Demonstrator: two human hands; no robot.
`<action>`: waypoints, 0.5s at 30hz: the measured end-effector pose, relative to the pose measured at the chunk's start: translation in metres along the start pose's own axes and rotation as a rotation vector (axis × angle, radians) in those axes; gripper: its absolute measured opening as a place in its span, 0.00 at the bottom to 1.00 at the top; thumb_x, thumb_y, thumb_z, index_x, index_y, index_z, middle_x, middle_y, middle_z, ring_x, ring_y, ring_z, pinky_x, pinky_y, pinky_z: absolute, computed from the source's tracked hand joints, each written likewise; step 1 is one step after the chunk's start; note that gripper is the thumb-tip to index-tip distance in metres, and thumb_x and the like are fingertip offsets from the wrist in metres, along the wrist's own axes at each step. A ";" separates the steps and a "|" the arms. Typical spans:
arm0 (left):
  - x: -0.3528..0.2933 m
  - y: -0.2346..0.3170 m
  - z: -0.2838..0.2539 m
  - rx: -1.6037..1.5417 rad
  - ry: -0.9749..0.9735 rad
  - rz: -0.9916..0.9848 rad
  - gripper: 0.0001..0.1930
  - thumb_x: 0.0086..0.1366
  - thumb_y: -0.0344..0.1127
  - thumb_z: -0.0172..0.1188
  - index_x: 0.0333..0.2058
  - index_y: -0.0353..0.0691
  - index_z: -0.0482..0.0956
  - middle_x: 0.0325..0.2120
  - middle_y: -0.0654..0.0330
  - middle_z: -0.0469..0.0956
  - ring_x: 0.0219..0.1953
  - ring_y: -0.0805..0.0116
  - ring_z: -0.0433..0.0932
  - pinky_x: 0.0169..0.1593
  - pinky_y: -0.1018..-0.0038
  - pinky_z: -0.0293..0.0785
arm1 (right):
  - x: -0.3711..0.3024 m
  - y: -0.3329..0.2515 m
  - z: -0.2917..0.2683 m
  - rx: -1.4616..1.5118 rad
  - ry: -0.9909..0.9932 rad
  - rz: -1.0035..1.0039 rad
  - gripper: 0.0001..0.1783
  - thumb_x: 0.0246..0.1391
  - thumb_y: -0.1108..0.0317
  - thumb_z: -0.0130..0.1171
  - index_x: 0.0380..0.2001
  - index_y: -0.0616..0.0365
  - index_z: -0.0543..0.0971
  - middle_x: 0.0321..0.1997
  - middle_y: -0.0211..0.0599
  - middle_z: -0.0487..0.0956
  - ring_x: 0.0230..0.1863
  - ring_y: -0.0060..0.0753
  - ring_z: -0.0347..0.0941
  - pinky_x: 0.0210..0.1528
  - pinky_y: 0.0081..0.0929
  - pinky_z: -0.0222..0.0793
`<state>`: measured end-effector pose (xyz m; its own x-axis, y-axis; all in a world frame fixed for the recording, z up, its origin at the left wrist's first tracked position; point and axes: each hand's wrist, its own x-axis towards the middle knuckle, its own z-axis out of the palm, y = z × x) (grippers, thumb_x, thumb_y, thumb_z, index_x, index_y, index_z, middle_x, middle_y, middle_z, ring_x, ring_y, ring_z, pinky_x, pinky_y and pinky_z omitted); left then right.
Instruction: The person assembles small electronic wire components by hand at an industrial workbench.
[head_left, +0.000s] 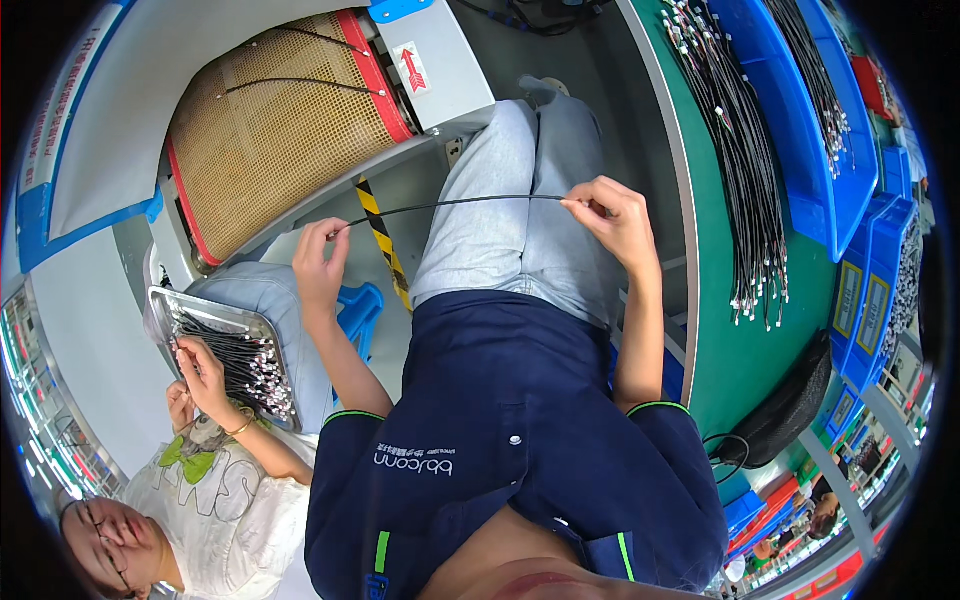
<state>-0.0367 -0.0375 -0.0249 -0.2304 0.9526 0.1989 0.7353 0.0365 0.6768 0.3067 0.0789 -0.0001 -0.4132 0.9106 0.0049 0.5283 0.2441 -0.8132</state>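
Both hands pinch the ends of one thin black cable (pixel 450 203), stretched nearly level above the person's lap. The left hand (pixel 320 262) has its grip clenched on the cable's left end, fingertips closed around it; the right hand (pixel 612 218) grasps the right end between thumb and forefinger, held slightly higher. The cable runs taut between them, over grey trousers (pixel 515 200) and a navy shirt (pixel 500 440).

Far left, a mesh conveyor belt (pixel 275 125) with red edging carries two more black cables, beside a grey machine housing (pixel 440 65). A yellow-and-black striped strip (pixel 382 240) runs below the belt's corner.

To the right, a green counter (pixel 735 370) bears a long bundle of black cables (pixel 740 170) with white connectors, next to blue bins (pixel 805 110) holding more. A black pouch (pixel 790 405) lies at the counter's near end.

Near left, a co-worker in a white shirt sits with a metal tray (pixel 190 305) of cables on the lap, one hand (pixel 205 372) at the tray's near edge.
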 end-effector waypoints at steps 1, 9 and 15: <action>0.000 -0.002 -0.001 0.002 0.005 -0.008 0.05 0.54 0.21 0.60 0.31 0.33 0.75 0.27 0.57 0.75 0.29 0.66 0.74 0.34 0.75 0.71 | 0.000 -0.001 0.002 0.013 -0.016 -0.004 0.04 0.44 0.72 0.64 0.25 0.60 0.79 0.20 0.31 0.73 0.18 0.21 0.64 0.20 0.21 0.59; 0.043 -0.050 -0.024 0.097 0.097 0.005 0.05 0.57 0.25 0.58 0.33 0.34 0.75 0.28 0.57 0.75 0.29 0.65 0.74 0.35 0.74 0.70 | 0.025 -0.017 0.049 0.102 0.009 -0.053 0.04 0.45 0.72 0.63 0.27 0.59 0.79 0.23 0.33 0.75 0.19 0.23 0.68 0.23 0.21 0.65; 0.104 -0.117 -0.054 0.138 0.151 0.023 0.06 0.60 0.30 0.57 0.35 0.35 0.75 0.35 0.56 0.74 0.37 0.63 0.74 0.40 0.72 0.70 | 0.062 -0.049 0.120 0.232 0.009 0.021 0.10 0.45 0.71 0.63 0.32 0.61 0.77 0.26 0.38 0.76 0.22 0.30 0.72 0.28 0.25 0.69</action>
<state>-0.1811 0.0413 -0.0451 -0.2979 0.8978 0.3243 0.8194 0.0662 0.5694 0.1659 0.0832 -0.0301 -0.3966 0.9180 -0.0090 0.3517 0.1429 -0.9251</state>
